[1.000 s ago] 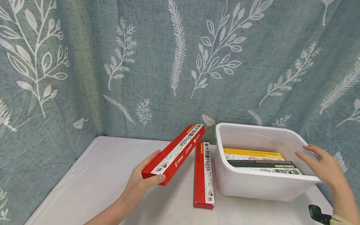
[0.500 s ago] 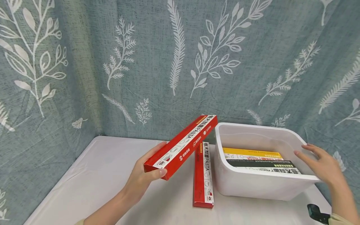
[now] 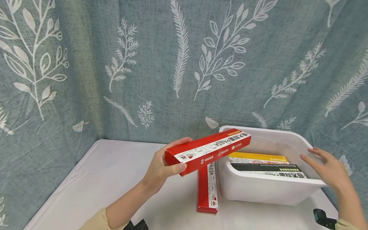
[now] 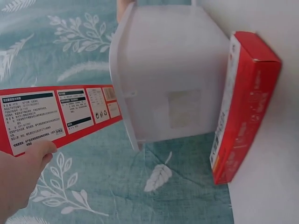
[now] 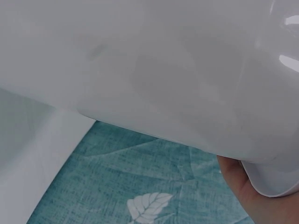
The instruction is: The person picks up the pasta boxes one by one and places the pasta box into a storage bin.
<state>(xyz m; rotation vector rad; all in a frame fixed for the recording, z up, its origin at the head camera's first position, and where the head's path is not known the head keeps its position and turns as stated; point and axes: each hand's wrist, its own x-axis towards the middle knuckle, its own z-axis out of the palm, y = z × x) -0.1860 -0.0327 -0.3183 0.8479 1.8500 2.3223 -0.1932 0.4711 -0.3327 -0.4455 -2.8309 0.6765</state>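
In the head view my left hand grips the near left end of a red pasta box, thumb on its front and fingers behind. The box is held in the air, its far end over the left rim of a white plastic bin. My right hand holds the bin's right rim; the right wrist view shows this hand at the rim's edge. Inside the bin stand a yellow-topped pasta box and a black-topped one. The left wrist view shows the held box's printed back.
Another red pasta box lies on the white table, close to the bin's left side and partly hidden by the held box. A green curtain with white leaf prints hangs behind the table.
My left hand has carried the red pasta box rightward, and the box has turned so that its far end now overlaps the bin's left rim. The right hand stays on the bin.
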